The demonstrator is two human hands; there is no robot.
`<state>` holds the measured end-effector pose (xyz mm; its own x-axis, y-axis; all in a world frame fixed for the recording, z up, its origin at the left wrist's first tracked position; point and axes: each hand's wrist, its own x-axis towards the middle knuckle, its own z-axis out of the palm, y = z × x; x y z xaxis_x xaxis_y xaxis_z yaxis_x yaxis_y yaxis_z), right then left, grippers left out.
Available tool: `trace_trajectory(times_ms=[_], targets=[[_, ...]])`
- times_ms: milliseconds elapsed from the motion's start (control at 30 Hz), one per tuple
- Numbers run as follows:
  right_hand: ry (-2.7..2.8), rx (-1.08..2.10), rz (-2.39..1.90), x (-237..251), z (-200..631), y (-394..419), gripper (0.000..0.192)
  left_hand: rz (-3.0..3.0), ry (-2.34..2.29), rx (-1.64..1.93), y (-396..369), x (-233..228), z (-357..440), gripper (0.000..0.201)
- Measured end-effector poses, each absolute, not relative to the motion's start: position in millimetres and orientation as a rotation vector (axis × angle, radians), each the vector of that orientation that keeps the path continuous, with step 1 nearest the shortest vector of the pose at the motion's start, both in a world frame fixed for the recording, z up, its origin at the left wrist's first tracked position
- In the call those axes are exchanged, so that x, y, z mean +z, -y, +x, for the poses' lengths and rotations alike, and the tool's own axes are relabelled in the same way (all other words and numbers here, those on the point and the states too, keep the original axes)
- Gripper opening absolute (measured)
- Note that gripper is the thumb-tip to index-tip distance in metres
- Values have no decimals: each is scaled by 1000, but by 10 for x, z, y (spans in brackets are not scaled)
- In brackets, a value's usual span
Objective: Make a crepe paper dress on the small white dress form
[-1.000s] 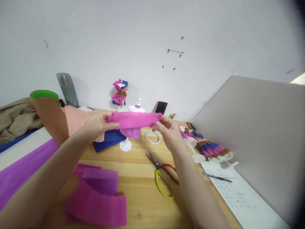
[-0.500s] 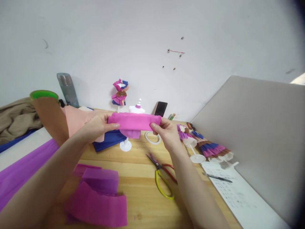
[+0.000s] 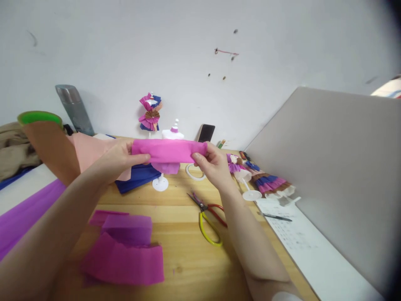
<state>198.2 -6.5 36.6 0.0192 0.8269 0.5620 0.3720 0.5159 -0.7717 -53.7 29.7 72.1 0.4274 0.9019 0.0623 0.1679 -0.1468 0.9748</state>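
Observation:
A strip of pink crepe paper (image 3: 169, 150) is stretched between both hands above the wooden table (image 3: 184, 259). My left hand (image 3: 120, 156) pinches its left end, and my right hand (image 3: 211, 165) pinches its right end. Behind the strip stands a small white dress form (image 3: 173, 133) on a round stand (image 3: 160, 184), partly hidden by the paper. More pink and purple crepe paper pieces (image 3: 125, 251) lie on the table near my left forearm.
Scissors with red and yellow handles (image 3: 208, 215) lie near my right forearm. A tape ring (image 3: 189, 172), blue paper (image 3: 136, 177), a phone (image 3: 206, 133), a decorated paper doll (image 3: 150, 115), dressed dolls (image 3: 266, 184), a pen on a white sheet (image 3: 275, 217), a grey divider (image 3: 338, 167), a flask (image 3: 73, 108).
My right hand has slid in along the strip toward my left, shortening the span. The view has shifted slightly, so everything sits a bit lower and to the left.

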Motion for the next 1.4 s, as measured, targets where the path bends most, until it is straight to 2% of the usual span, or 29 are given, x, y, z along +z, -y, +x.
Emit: trace_trajectory(times_ms=[200, 367, 667, 833, 967, 1133, 1233, 1400], targets=[[1572, 634, -985, 364, 1955, 62, 16, 1678, -1080, 837, -317, 703, -554, 17], [1566, 636, -1041, 388, 1974, 72, 11, 1710, -1100, 983, -368, 659, -546, 21], [1575, 632, -1072, 390, 2014, 75, 16, 1626, -1069, 1021, -356, 677, -521, 30], [1500, 747, -1035, 385, 2012, 51, 12, 1637, -1121, 963, -389, 628, -541, 32], [1464, 846, -1055, 406, 2019, 48, 16, 1637, -1104, 954, -374, 650, -534, 36], [1419, 967, -1016, 428, 2031, 45, 26, 1635, -1095, 939, -351, 683, -543, 29], [1421, 983, -1004, 433, 2035, 41, 26, 1638, -1091, 938, -350, 685, -559, 22], [1384, 961, -982, 394, 2048, 4, 26, 1624, -1012, 986, -365, 668, -537, 26]])
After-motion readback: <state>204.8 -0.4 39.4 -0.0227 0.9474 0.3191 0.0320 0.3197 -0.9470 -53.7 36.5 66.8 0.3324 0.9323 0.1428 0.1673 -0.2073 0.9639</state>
